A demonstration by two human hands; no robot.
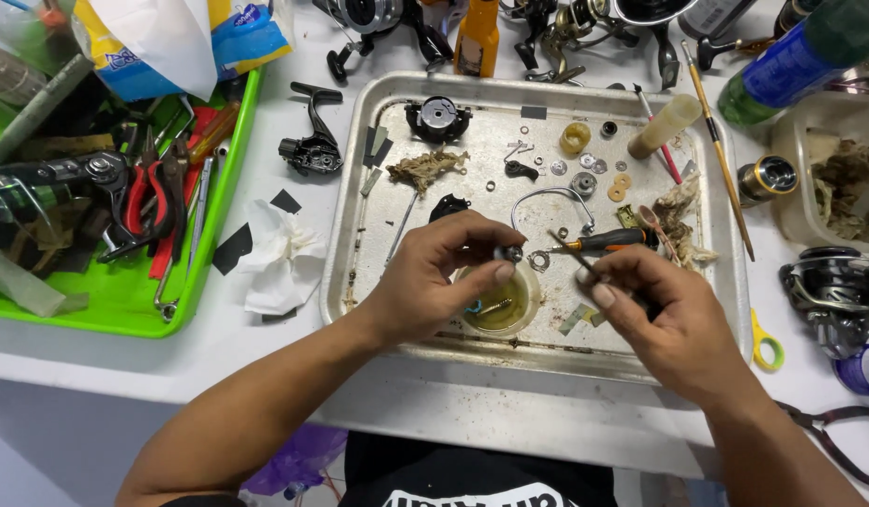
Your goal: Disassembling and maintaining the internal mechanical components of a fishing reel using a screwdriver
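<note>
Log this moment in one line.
left hand: pinches small metal part | right hand: holds thin tool | below: small cup, metal tray

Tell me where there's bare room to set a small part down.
Bare metal lies along the tray's left side below the black tape strips, and on the white table between tissue and tray. The tray's upper right is crowded.

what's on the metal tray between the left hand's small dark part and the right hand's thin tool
In the head view, a small toothed metal ring lies on the tray there.
</note>
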